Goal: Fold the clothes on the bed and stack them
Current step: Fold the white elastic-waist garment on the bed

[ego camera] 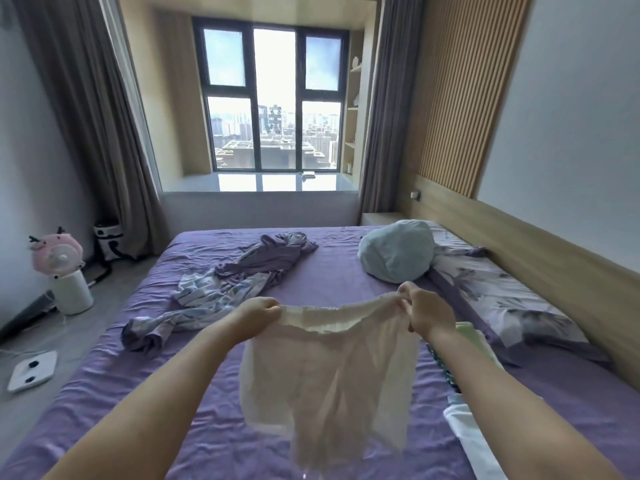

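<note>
I hold up a pair of sheer cream shorts (329, 375) by the elastic waistband, above the purple bed (173, 393). My left hand (258, 311) pinches the left end of the waistband and my right hand (427, 311) pinches the right end. The legs hang down freely. A crumpled purple garment (273, 256) and a floral blue-and-white garment (207, 296) lie loose on the bed's far left. Folded clothes (474, 341), partly hidden by my right arm, sit at the right, with a white piece (467, 434) nearer to me.
A pale blue pillow (396, 251) and a floral pillow (502, 303) lie along the wooden headboard (519, 237) at the right. On the floor at the left stand a pink fan (59, 258), a white scale (33, 370) and a bag (109, 242). A window is straight ahead.
</note>
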A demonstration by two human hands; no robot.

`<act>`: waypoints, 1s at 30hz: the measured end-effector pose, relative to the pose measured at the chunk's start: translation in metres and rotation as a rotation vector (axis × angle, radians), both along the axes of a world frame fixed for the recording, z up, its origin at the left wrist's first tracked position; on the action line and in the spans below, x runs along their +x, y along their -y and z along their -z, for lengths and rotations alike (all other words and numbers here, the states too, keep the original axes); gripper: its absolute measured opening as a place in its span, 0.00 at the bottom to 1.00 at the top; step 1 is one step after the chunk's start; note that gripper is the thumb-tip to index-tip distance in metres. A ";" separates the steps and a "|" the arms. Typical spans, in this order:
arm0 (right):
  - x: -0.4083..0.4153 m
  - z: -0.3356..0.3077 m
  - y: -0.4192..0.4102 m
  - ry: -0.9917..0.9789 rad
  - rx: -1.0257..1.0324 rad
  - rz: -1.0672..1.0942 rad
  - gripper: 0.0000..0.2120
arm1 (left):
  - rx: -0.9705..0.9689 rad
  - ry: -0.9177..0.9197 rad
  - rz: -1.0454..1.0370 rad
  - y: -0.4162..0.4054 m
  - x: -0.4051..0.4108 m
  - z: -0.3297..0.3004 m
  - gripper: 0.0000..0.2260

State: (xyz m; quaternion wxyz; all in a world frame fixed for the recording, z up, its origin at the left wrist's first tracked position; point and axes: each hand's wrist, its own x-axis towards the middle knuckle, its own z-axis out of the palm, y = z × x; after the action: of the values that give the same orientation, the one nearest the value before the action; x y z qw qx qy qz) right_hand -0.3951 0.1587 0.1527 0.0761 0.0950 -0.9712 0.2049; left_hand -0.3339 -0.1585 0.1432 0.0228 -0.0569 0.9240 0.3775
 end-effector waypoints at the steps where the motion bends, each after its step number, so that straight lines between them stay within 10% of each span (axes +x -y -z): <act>1: -0.002 0.001 -0.005 0.009 0.060 -0.023 0.12 | 0.063 0.046 0.026 -0.002 0.004 -0.005 0.08; 4: -0.006 0.003 -0.024 0.064 0.155 -0.101 0.25 | 0.120 0.218 0.161 -0.008 0.015 -0.020 0.18; 9: -0.002 0.002 -0.052 0.109 0.073 -0.238 0.10 | -0.312 0.156 0.092 -0.038 0.024 -0.020 0.21; 14: -0.011 0.002 -0.071 0.068 0.320 -0.460 0.38 | -0.391 -0.069 -0.078 -0.064 0.030 -0.019 0.13; 19: -0.014 -0.001 -0.086 -0.254 0.643 -0.608 0.28 | -0.284 -0.088 -0.212 -0.089 0.032 -0.020 0.16; 30: 0.018 0.000 -0.100 -0.197 0.874 -0.782 0.27 | -0.135 -0.162 -0.469 -0.110 0.039 -0.025 0.15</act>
State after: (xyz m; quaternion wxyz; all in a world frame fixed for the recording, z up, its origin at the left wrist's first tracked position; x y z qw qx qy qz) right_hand -0.3770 0.2583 0.1528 0.0384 0.4870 -0.8467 -0.2107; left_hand -0.2950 -0.0484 0.1680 -0.1434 -0.2408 0.9073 0.3134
